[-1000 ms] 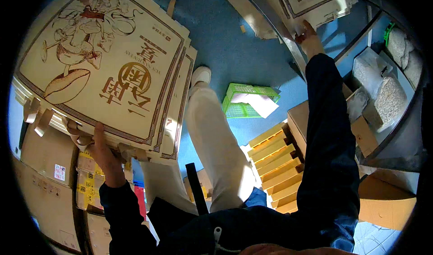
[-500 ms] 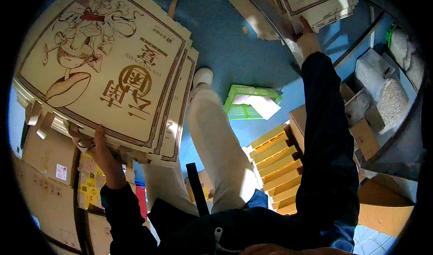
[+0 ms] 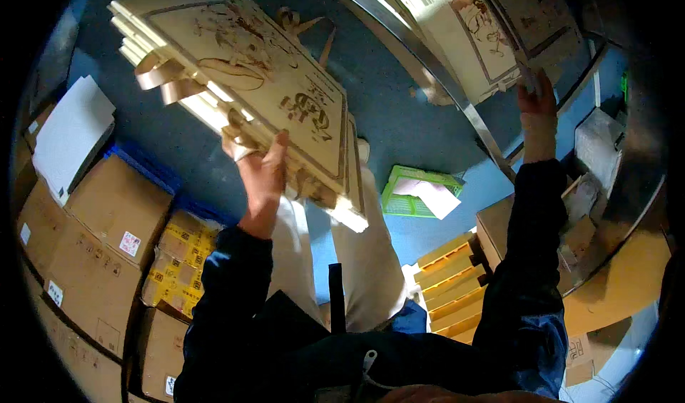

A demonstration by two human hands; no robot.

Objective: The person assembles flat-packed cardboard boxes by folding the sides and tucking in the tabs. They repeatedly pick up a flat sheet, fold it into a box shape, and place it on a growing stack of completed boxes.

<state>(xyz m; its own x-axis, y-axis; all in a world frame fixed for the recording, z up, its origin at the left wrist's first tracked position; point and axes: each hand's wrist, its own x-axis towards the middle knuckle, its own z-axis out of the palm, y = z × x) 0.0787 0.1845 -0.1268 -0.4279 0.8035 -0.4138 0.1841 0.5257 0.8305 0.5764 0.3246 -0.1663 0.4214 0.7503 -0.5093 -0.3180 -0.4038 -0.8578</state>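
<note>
My left hand (image 3: 262, 175) grips the near edge of a stack of flat tan cardboard boxes (image 3: 242, 82) with printed drawings on top. Tan strap handles hang off the stack's edges. The stack is tilted, its far end up at the upper left. My right hand (image 3: 536, 100) reaches up to the upper right and touches the lower edge of other flat printed boxes (image 3: 492, 25) that lie on a raised surface behind a curved metal rail (image 3: 457, 96). My legs in light trousers stand on the blue floor below.
Brown shipping cartons (image 3: 93, 260) and yellow printed boxes (image 3: 178, 260) are piled at the left. A green basket (image 3: 410, 189) with white paper lies on the blue floor. Yellow slatted crates (image 3: 453, 285) and a brown box (image 3: 499, 225) stand at the right.
The stack in my left hand has swung up and away, tilting toward the upper left. My left hand rose with it. My right hand stays up at the boxes on the right.
</note>
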